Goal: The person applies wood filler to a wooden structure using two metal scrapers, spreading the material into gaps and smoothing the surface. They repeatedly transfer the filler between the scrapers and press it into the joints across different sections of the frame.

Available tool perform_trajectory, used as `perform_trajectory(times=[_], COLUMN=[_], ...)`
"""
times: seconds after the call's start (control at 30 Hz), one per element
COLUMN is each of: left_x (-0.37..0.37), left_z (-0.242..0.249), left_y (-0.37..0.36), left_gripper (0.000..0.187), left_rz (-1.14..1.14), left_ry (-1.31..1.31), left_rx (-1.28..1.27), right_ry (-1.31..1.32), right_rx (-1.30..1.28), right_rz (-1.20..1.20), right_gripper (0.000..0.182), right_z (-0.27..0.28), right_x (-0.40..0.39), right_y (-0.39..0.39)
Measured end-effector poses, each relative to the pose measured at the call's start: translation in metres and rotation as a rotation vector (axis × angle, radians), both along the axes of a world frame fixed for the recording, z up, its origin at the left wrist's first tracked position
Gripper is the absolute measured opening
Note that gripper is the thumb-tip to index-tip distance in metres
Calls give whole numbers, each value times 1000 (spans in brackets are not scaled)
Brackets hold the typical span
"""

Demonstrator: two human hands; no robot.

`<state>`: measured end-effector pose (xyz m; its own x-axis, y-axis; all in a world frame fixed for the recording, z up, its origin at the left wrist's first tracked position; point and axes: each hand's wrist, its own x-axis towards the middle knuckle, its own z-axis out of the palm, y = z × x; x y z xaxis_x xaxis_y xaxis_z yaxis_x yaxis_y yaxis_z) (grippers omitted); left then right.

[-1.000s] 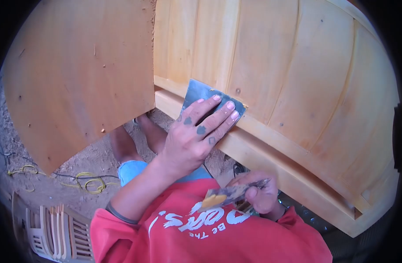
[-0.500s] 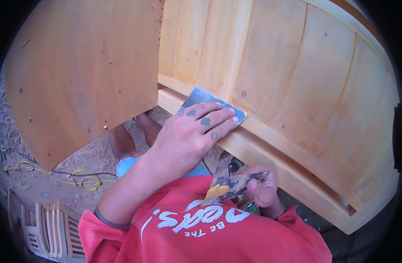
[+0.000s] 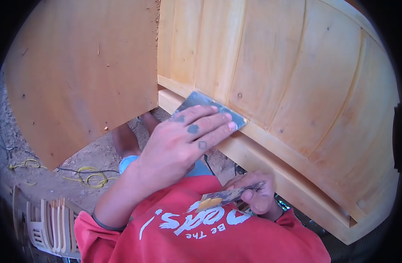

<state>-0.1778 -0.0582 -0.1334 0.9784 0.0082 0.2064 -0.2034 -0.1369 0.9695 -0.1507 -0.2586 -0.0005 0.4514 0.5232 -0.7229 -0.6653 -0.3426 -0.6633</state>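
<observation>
My left hand [image 3: 176,140], with tattooed fingers, presses a flat grey metal scraper [image 3: 201,105] against the lower edge of a wooden panel [image 3: 271,65]. Its fingers lie over the scraper's face, and the thumb is hidden. A little orange-yellow filler shows at the scraper's right corner. Close to my chest, my right hand [image 3: 258,195] grips a second scraper [image 3: 231,195], stained dark and tilted nearly edge-on. A lump of yellow filler [image 3: 209,203] sits on its left end. The right thumb lies on top of this scraper.
A broad brown board [image 3: 87,65] stands to the left. Below the panel runs a wooden rail [image 3: 288,175] with a long slot. Yellow cord [image 3: 92,175] lies on the dirt ground, near curved wooden slatted pieces [image 3: 54,228]. Another person's legs [image 3: 126,140] show beneath the board.
The right hand's scraper has turned from showing its broad face to nearly edge-on. My left hand and its scraper have shifted slightly left and down in view, still against the panel.
</observation>
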Motion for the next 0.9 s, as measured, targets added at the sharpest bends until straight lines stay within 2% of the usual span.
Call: perform_trajectory(times=[0.2,0.33,0.43,0.53,0.7,0.8,0.9], left_x=[1,-11,1,18,2,6,24], left_z=[-4,1,-2,2,8,9,11], left_y=[-33,-15,-1,7,1,10,8], left_gripper=[50,55,59,62,62,59,56], left_rz=[149,-4,93,43,-100,-40,33], left_ry=[-25,16,35,82,95,77,33], left_rx=[94,99,-68,-85,-126,-100,-69], right_ry=[-24,53,33,3,15,-2,-9], right_rx=[30,-56,-64,-64,-125,-84,-204], right_rz=[40,-47,-10,13,-34,39,10], right_gripper=[28,27,27,27,27,27,35], right_z=[-1,5,3,1,3,1,5], right_x=[1,-1,2,1,-1,2,2], right_y=[-2,4,3,4,9,5,10])
